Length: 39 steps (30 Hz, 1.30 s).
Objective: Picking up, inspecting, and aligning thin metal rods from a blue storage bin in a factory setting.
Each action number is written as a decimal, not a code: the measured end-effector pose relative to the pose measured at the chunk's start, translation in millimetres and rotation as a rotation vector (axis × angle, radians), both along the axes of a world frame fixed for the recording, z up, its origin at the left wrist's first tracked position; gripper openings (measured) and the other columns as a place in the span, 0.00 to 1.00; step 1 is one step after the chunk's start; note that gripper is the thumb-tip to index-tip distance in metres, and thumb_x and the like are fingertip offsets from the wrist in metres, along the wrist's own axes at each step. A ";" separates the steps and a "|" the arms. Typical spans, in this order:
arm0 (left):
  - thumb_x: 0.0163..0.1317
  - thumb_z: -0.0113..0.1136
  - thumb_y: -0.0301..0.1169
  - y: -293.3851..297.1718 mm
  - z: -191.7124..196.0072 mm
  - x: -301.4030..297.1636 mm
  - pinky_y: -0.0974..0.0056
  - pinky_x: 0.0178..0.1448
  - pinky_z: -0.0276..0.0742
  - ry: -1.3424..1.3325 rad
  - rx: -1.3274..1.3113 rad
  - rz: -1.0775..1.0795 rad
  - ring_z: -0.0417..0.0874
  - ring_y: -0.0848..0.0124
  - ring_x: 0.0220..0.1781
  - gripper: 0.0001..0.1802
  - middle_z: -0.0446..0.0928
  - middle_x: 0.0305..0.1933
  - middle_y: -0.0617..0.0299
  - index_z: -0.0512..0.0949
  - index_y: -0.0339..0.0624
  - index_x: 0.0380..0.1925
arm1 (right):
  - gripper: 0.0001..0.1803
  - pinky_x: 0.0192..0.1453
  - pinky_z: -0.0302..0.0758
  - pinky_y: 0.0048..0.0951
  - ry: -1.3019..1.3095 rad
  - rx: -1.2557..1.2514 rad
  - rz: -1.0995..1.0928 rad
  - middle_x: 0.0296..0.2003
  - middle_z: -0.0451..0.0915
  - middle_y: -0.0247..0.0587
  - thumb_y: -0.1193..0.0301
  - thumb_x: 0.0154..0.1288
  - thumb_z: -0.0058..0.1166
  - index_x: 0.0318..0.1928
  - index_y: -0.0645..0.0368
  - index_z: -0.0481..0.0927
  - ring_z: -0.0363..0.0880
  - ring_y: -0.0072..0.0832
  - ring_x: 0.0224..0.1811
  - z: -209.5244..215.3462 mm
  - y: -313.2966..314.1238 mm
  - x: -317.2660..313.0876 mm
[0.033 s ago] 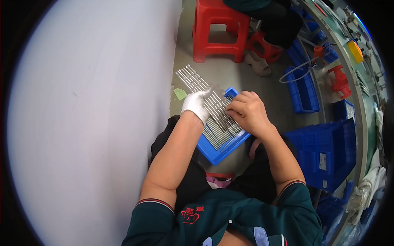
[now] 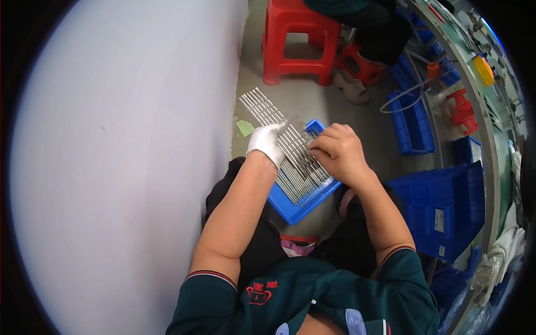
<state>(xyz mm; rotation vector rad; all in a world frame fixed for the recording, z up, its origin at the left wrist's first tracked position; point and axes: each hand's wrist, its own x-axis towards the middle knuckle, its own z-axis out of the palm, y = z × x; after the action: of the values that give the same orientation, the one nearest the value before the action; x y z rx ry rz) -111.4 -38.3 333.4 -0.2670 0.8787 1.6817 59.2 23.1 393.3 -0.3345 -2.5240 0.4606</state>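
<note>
My left hand (image 2: pixel 267 144), in a white glove, is closed around a flat row of slim metal rods (image 2: pixel 259 108). The row slants from the upper left down toward the right, over a blue tray (image 2: pixel 291 215). More thin rods (image 2: pixel 288 184) lie side by side in that tray, partly hidden beneath the held row. At the row's right edge is my bare right hand (image 2: pixel 339 152), its thumb and fingers pinched together against the rods. Whatever sits between those fingertips is too small and covered to make out.
A white wall (image 2: pixel 128 156) rises close on the left. Ahead stands a red stool (image 2: pixel 301 64), with a seated person's legs (image 2: pixel 385 33) beside it. Blue bins (image 2: pixel 435 209) stand at the right, under a long workbench (image 2: pixel 486 139). A green paper slip (image 2: pixel 244 128) lies on the floor.
My right hand has shifted very slightly at the rods' edge. Everything else looks the same.
</note>
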 end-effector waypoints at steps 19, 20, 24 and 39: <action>0.60 0.55 0.19 -1.3 -1.7 0.7 0.46 0.39 0.85 0.021 0.031 0.075 0.83 0.51 0.38 0.13 0.77 0.40 0.46 0.72 0.31 0.45 | 0.06 0.39 0.70 0.34 0.035 -0.076 -0.014 0.24 0.78 0.35 0.75 0.44 0.65 0.26 0.56 0.82 0.75 0.34 0.30 -6.6 -0.7 -2.2; 0.60 0.55 0.19 -0.8 -1.9 0.2 0.46 0.38 0.84 0.019 0.031 0.069 0.83 0.51 0.38 0.13 0.77 0.40 0.46 0.72 0.31 0.46 | 0.06 0.39 0.70 0.34 0.035 -0.075 -0.014 0.24 0.78 0.35 0.75 0.44 0.65 0.26 0.56 0.82 0.75 0.34 0.30 -6.1 -0.2 -2.6; 0.67 0.47 0.24 0.4 -7.2 -1.8 0.40 0.50 0.80 0.039 0.012 0.014 0.79 0.45 0.50 0.11 0.75 0.48 0.46 0.69 0.37 0.49 | 0.06 0.39 0.70 0.33 0.011 -0.043 0.015 0.24 0.78 0.34 0.75 0.44 0.65 0.26 0.56 0.81 0.75 0.34 0.31 -5.1 -0.7 -4.0; 0.67 0.47 0.22 -1.4 3.8 2.7 0.40 0.51 0.80 0.024 0.022 0.007 0.78 0.45 0.51 0.12 0.74 0.50 0.44 0.68 0.38 0.50 | 0.06 0.38 0.70 0.33 0.102 -0.108 -0.025 0.23 0.77 0.36 0.75 0.44 0.64 0.26 0.57 0.82 0.75 0.34 0.29 -1.5 -2.5 0.2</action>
<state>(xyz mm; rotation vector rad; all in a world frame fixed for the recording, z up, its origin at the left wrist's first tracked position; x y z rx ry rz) -108.7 -39.7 337.1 -0.2357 0.8780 1.7032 59.4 20.7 391.8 -0.3731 -2.3994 0.5908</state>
